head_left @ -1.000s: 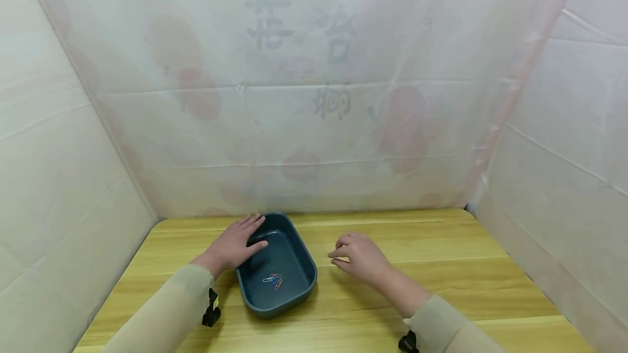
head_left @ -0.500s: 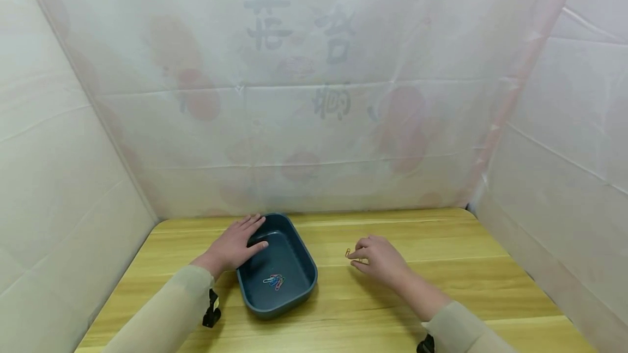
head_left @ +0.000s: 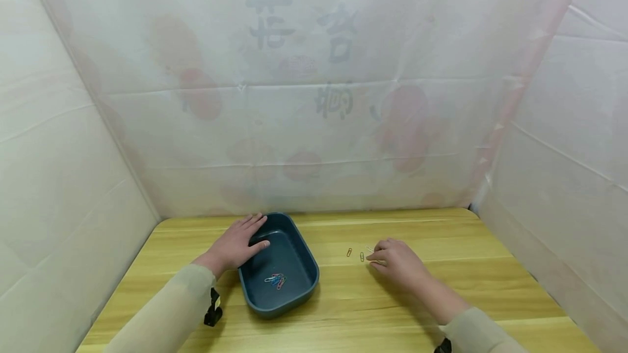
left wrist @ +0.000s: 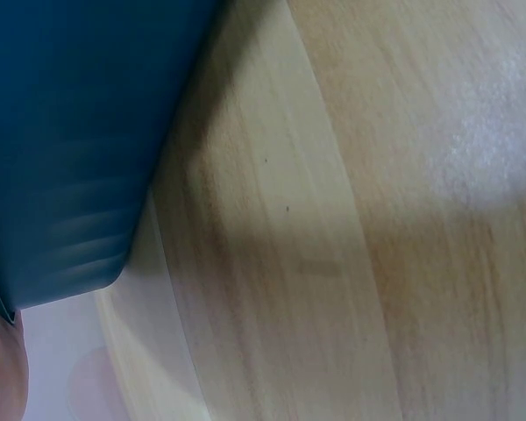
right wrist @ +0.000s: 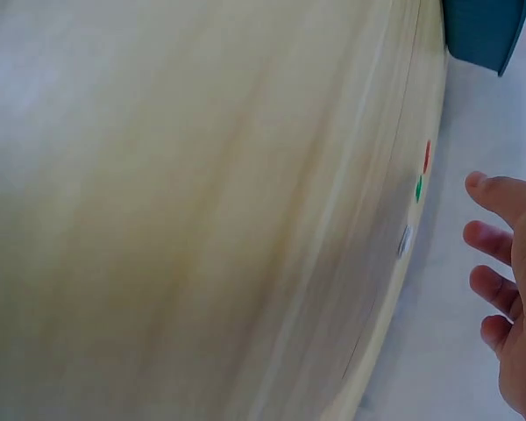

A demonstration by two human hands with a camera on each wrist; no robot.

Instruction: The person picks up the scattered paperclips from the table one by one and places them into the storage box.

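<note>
A dark blue oblong tray (head_left: 314,266) stands on the wooden table (head_left: 441,244), with several coloured paper clips (head_left: 276,280) on its floor. My left hand (head_left: 255,230) rests flat on the tray's left rim, fingers straight, thumb over the edge. Two small paper clips (head_left: 349,252) (head_left: 362,256) lie on the table right of the tray. My right hand (head_left: 375,257) rests just right of them, fingers relaxed and holding nothing. The right wrist view shows its fingers (right wrist: 508,289) spread near a red clip (right wrist: 426,156), a green clip (right wrist: 418,188) and a pale clip (right wrist: 404,240).
White cloth walls (head_left: 314,97) enclose the table at the back and on both sides. The left wrist view shows the tray's outer wall (left wrist: 61,132) against bare wood (left wrist: 333,263). A corner of the tray (right wrist: 482,31) appears in the right wrist view.
My right hand has slid to the right, away from the tray, uncovering paper clips on the table. The left hand and the tray have stayed put.
</note>
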